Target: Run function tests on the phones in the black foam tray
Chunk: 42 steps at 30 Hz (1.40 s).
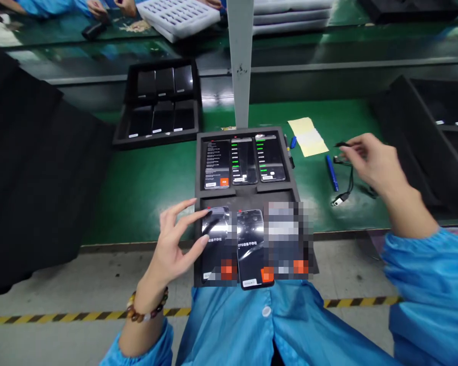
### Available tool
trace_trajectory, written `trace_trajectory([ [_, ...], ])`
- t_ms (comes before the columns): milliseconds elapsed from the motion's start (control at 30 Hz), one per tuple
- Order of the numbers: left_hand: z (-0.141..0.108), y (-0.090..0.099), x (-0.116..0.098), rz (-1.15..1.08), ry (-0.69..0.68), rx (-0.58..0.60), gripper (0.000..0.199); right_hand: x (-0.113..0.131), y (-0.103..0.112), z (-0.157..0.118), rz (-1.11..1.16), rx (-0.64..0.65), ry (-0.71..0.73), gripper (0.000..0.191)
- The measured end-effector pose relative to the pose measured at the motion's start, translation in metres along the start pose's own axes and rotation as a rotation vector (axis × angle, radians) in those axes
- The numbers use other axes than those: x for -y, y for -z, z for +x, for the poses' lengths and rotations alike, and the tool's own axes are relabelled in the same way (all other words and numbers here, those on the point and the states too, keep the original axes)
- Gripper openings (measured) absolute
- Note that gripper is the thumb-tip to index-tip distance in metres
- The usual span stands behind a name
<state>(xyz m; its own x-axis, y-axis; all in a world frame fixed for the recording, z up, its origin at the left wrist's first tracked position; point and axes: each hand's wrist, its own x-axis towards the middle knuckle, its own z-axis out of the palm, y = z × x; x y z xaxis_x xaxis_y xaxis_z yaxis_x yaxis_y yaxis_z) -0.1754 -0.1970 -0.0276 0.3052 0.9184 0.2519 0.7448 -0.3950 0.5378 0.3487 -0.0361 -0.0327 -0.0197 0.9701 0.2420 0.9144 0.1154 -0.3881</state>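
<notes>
A black foam tray holds several phones in two rows. My left hand has its fingers spread at the left edge of the front-left phone, fingertips on or just over it. Beside that phone, the front-middle phone sits tilted, its lower end over the tray's edge. The front-right spot is pixelated. Over the green table at the right, my right hand pinches a small black piece, apparently a cable end. Below it lie a short black cable with a white-and-metal plug and a blue pen.
A second black tray with several phones stands back left. Yellow paper lies right of the post. Black boxes stand at the right, black cloth at the left. Other people's hands and white trays are at the back.
</notes>
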Motion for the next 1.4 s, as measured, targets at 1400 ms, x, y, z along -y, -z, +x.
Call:
trace_trajectory([
  [1400, 0.144, -0.106, -0.096, -0.048, -0.195, 0.600, 0.052, 0.142, -0.010, -0.277, 0.204, 0.370, 0.301, 0.022],
])
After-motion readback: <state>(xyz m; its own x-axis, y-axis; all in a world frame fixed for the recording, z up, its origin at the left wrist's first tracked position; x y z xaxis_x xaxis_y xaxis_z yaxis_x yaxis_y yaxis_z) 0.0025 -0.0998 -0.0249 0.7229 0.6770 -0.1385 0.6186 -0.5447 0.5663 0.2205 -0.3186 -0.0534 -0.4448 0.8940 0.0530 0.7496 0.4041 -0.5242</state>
